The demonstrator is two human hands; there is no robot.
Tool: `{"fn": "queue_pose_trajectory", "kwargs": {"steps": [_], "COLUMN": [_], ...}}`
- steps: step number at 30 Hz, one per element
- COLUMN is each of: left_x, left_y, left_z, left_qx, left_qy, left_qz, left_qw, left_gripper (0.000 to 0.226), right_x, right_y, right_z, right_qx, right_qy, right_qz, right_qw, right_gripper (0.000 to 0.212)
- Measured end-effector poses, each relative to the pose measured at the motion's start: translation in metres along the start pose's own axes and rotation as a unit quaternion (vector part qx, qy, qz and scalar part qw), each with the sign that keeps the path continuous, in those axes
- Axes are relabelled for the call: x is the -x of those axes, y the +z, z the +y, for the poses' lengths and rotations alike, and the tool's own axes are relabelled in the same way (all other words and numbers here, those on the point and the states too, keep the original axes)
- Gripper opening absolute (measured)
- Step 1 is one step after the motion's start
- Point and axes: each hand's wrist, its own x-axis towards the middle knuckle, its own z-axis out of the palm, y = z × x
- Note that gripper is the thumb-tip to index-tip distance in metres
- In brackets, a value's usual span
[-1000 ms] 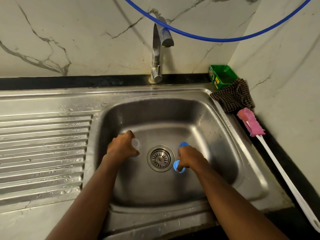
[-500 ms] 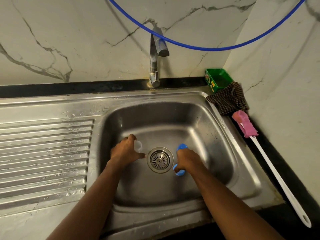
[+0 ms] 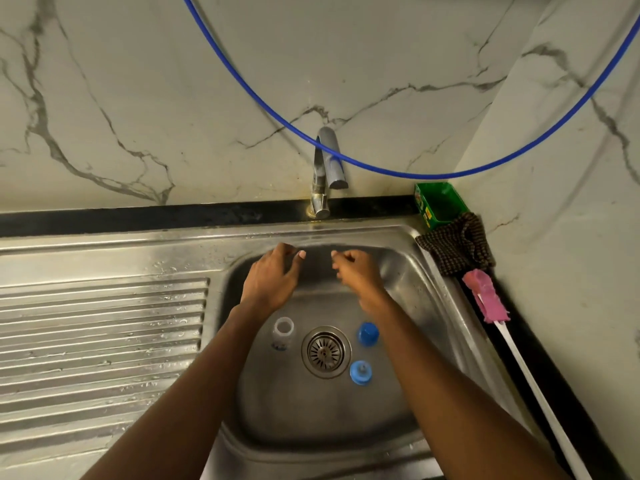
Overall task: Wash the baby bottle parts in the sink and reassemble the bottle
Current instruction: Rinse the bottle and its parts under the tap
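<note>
Three parts were seen lying apart on the floor of the sink point(image 3: 311, 427), around the drain point(image 3: 325, 351). A collar point(image 3: 361, 372) of blue plastic with a pale teat was set nearest, a domed blue cap point(image 3: 368, 334) just beyond it, and a clear cylindrical bottle point(image 3: 283, 332), mouth up, across the drain. No running water or suds were seen. Washing was judged barely begun, with reassembly outstanding. Nothing was grasped. The left hand point(image 3: 273, 275) was held spread and relaxed, the right hand point(image 3: 356, 271) loosely curled, both near the basin's far wall. A pink sponge brush point(image 3: 485, 296) was left untouched beside a checked cloth point(image 3: 457, 242). Beyond, a chrome tap point(image 3: 327, 168) was crossed by a blue hose point(image 3: 433, 175).
</note>
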Motion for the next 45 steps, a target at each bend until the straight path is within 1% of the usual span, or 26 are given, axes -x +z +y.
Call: {"fn": "queue_pose_trajectory", "kwargs": {"steps": [3,5,7,11,15,18,20,22,24,25,28,30,32,34,36,38,40,41,43,45], "left_x": [-0.016,-0.026,-0.035,-0.047,-0.050,-0.047,-0.045,-0.042,-0.040,-0.039,-0.034,-0.027,-0.018,-0.010,-0.003,0.001,0.006,0.009,0.013,0.020], "left_y": [-0.011,-0.016,-0.020,-0.025,-0.026,-0.026,-0.026,-0.025,-0.023,-0.023,-0.022,-0.020,-0.015,-0.008,-0.001,0.006,0.011,0.013,0.018,0.026], "left_z": [0.012,0.019,0.024,0.030,0.030,0.027,0.027,0.027,0.028,0.028,0.027,0.024,0.019,0.014,0.008,0.004,0.001,0.000,-0.008,-0.020], "left_qx": [0.012,0.016,0.022,0.034,0.036,0.038,0.034,0.033,0.034,0.033,0.040,0.057,0.063,0.066,0.079,0.083,0.084,0.086,0.082,0.048], "left_qy": [0.006,0.015,0.014,0.016,0.019,0.016,0.016,0.013,0.007,0.004,0.000,-0.006,-0.008,-0.014,-0.025,-0.031,-0.034,-0.038,-0.052,-0.075], "left_qz": [0.011,0.022,0.030,0.037,0.042,0.034,0.028,0.026,0.024,0.024,0.026,0.020,0.011,0.003,-0.009,-0.022,-0.032,-0.036,-0.042,-0.065], "left_qw": [1.000,1.000,0.999,0.999,0.998,0.999,0.999,0.999,0.999,0.999,0.999,0.998,0.998,0.998,0.997,0.996,0.995,0.995,0.994,0.994], "left_gripper": [0.036,0.035,0.034,0.033,0.033,0.034,0.035,0.035,0.034,0.034,0.030,0.028,0.026,0.023,0.021,0.020,0.018,0.016,0.014,0.024], "right_x": [-0.019,-0.030,-0.043,-0.061,-0.064,-0.066,-0.069,-0.072,-0.073,-0.074,-0.069,-0.062,-0.052,-0.039,-0.025,-0.012,-0.002,0.000,0.002,0.003], "right_y": [0.001,0.000,0.000,0.003,0.006,0.007,0.010,0.013,0.016,0.017,0.016,0.013,0.008,0.008,0.010,0.010,0.009,0.008,0.009,0.010], "right_z": [-0.032,-0.051,-0.063,-0.074,-0.075,-0.072,-0.071,-0.072,-0.073,-0.072,-0.068,-0.062,-0.051,-0.036,-0.022,-0.014,-0.010,-0.006,0.002,0.013], "right_qx": [-0.107,-0.143,-0.172,-0.211,-0.298,-0.332,-0.317,-0.287,-0.274,-0.277,-0.265,-0.251,-0.223,-0.199,-0.173,-0.161,-0.157,-0.149,-0.096,-0.034], "right_qy": [0.011,0.027,0.060,0.109,0.134,0.134,0.120,0.102,0.092,0.088,0.078,0.076,0.084,0.102,0.113,0.094,0.069,0.061,0.050,0.043], "right_qz": [0.017,0.021,0.003,-0.062,-0.099,-0.094,-0.072,-0.055,-0.057,-0.060,-0.055,-0.034,-0.012,-0.031,-0.077,-0.110,-0.103,-0.089,-0.060,-0.046], "right_qw": [0.994,0.989,0.983,0.969,0.940,0.929,0.938,0.951,0.956,0.955,0.959,0.965,0.971,0.974,0.975,0.976,0.980,0.983,0.992,0.997], "right_gripper": [0.029,0.031,0.036,0.054,0.053,0.048,0.044,0.034,0.028,0.028,0.039,0.036,0.027,0.021,0.020,0.015,0.007,0.008,0.014,0.014]}}
